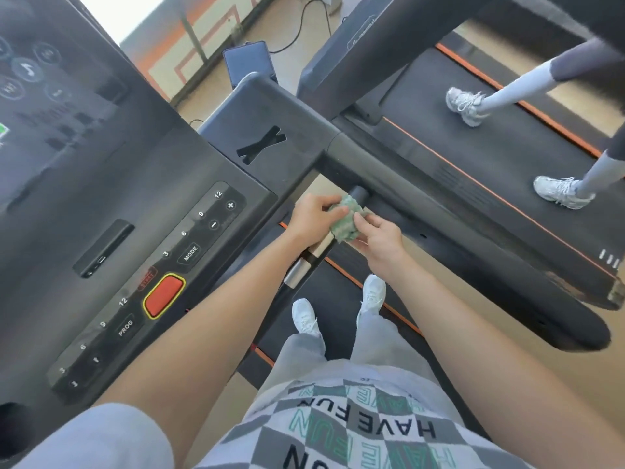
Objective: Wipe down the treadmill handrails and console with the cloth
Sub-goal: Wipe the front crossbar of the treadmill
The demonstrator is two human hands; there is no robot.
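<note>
Head view: a green cloth [345,216] is bunched around the short inner handrail [321,247] just right of the treadmill console [142,204], pinched from either side by the left hand [313,216] and right hand [380,236]. The red stop button [164,295] sits on the console's key panel; on the neighbouring treadmill [473,170], another person's legs [527,82] stride in white shoes.

cloth [345,218]: nubby green terry | handrail [306,262]: brushed metal sensor, matt black | console [142,184]: matt plastic
</note>
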